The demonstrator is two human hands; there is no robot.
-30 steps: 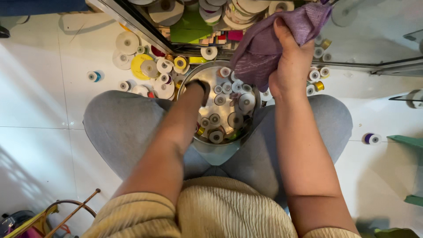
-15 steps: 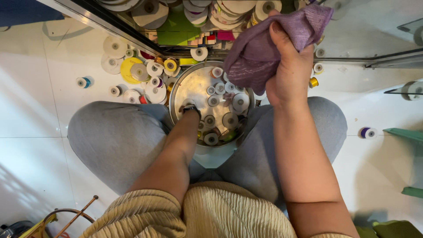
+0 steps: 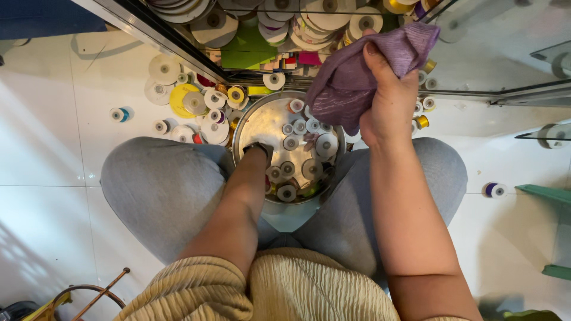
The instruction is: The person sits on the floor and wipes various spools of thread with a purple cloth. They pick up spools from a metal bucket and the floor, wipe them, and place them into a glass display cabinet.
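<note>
- Right hand [image 3: 389, 98], upper right of centre: clenched around a bunched purple cloth [image 3: 357, 65], held up clear of the spools, apparently to keep it ready for wiping.
- Left hand [image 3: 257, 151], centre of frame: reaching down into a round metal tray [image 3: 259, 122]; fingers hidden behind the wrist, so open or closed cannot be told.
- Tray wedged between grey-clad knees [image 3: 160, 190], likely for steadiness; small ribbon spools [image 3: 291, 157] gathered in its right half.
- More spools [image 3: 190, 101] scattered on white floor tiles [image 3: 53, 148], upper left; stacked rolls on a glass shelf [image 3: 250, 18] along the top edge.

Crinkled matt purple cloth [image 3: 357, 71], shiny dented metal bowl [image 3: 262, 122], glossy white floor tiles [image 3: 53, 119], ribbed beige knit [image 3: 279, 291].
</note>
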